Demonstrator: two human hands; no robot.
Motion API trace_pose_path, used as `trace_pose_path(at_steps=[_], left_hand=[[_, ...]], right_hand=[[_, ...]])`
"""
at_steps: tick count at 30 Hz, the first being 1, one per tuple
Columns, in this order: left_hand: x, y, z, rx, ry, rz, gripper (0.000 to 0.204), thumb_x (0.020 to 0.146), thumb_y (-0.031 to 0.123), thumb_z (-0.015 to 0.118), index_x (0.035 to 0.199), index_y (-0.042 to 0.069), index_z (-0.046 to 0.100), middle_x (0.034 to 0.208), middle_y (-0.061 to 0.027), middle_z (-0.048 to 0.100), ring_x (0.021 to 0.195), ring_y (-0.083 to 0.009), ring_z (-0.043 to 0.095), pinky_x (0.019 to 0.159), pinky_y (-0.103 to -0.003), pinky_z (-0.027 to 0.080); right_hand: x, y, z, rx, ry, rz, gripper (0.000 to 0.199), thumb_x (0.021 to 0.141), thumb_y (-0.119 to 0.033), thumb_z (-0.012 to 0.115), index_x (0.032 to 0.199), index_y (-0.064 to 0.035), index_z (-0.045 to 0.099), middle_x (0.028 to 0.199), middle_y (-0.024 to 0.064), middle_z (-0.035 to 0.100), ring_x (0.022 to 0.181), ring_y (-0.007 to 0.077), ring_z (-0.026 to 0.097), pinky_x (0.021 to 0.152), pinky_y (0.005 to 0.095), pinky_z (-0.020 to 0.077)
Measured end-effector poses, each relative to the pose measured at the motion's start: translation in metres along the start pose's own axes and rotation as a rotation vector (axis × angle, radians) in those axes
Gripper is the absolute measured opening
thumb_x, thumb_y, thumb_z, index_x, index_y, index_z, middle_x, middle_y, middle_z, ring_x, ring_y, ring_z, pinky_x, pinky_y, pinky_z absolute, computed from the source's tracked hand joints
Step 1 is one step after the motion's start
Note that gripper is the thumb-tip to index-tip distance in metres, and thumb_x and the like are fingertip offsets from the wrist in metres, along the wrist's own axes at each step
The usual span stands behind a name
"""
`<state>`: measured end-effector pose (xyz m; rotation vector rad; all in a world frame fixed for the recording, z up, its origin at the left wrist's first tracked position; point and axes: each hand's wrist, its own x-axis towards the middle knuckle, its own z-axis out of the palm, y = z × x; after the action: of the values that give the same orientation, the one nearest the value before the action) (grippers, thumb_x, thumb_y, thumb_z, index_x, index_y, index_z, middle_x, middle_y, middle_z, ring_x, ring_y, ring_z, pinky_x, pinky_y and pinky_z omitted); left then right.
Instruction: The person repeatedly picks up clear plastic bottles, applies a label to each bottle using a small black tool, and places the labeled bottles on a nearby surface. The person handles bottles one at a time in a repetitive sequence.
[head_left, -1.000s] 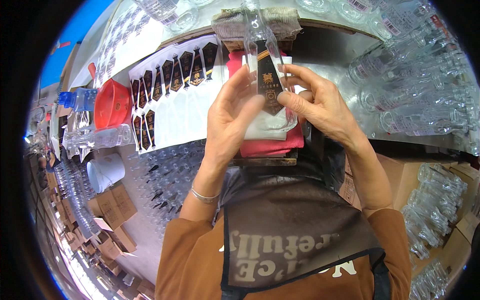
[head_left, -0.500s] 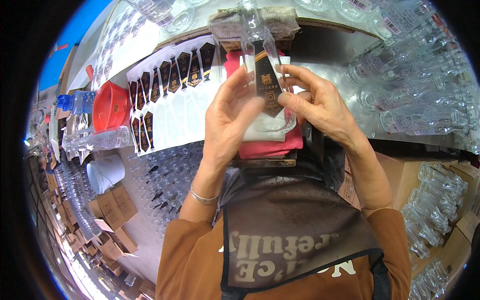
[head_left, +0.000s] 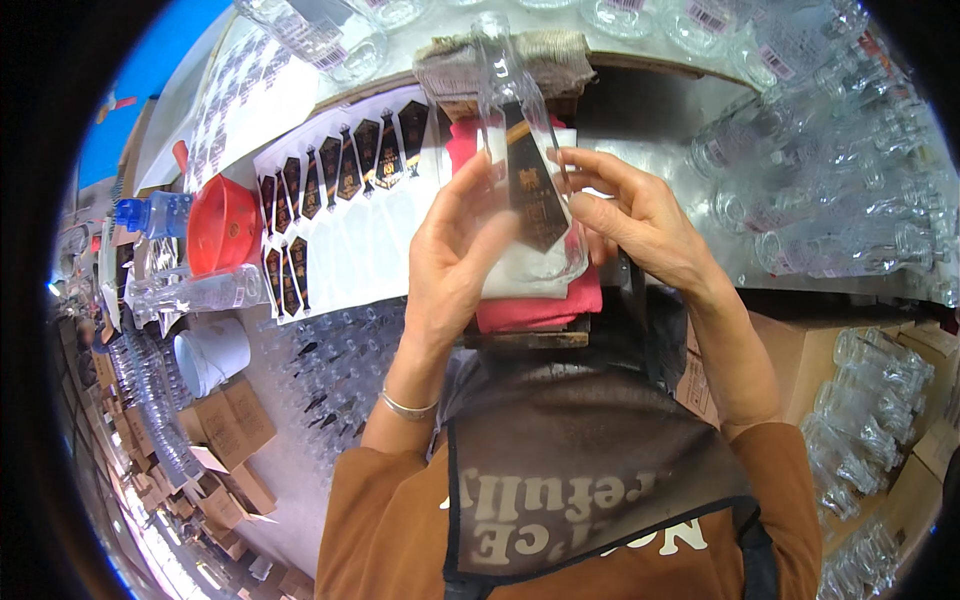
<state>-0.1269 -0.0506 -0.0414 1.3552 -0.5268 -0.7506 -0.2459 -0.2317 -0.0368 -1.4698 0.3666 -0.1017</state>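
Left hand [head_left: 455, 255], right hand [head_left: 640, 225] raised, fingers pressing label [head_left: 530, 190] onto clear bottle [head_left: 520, 150].

Cluttered bottling workshop, daylight. White surface [head_left: 400, 250] strewn with sheets of dark diamond-shaped labels [head_left: 350, 170]. Rows of clear empty glass bottles [head_left: 840, 190] massed along surface's right and far edges. Red funnel [head_left: 225, 225] near left edge, blue-capped plastic bottle [head_left: 150, 212] beside it. White bucket [head_left: 210, 355], brown cardboard boxes [head_left: 235, 425] on floor at left; more boxes [head_left: 800, 350] at right.
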Motion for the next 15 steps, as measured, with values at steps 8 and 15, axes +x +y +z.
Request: trace_pose_path(at_steps=[8,15], left_hand=[[0.027,0.017,0.002,0.354,0.068,0.295,0.056,0.095,0.004,0.064,0.148,0.002,0.045,0.147,-0.0181,0.049,0.132,-0.0261,0.052,0.106,-0.037,0.045],[0.037,0.024,0.006,0.754,0.059,0.447,0.054,0.090,0.008,0.068,0.142,0.005,0.054,0.148,-0.0220,0.048,0.133,-0.0347,0.052,0.105,-0.040,0.045]], right_hand=[[0.039,-0.026,-0.018,-0.059,0.037,-0.004,0.051,0.104,-0.040,0.051,0.126,0.0041,0.060,0.114,0.0144,0.071,0.058,0.0075,0.058,0.059,0.0219,0.0462],[0.060,-0.034,-0.006,-0.167,0.084,0.002,0.052,0.099,-0.048,0.057,0.099,0.0030,0.070,0.079,0.0071,0.069,0.061,0.0099,0.061,0.061,0.0241,0.0472]])
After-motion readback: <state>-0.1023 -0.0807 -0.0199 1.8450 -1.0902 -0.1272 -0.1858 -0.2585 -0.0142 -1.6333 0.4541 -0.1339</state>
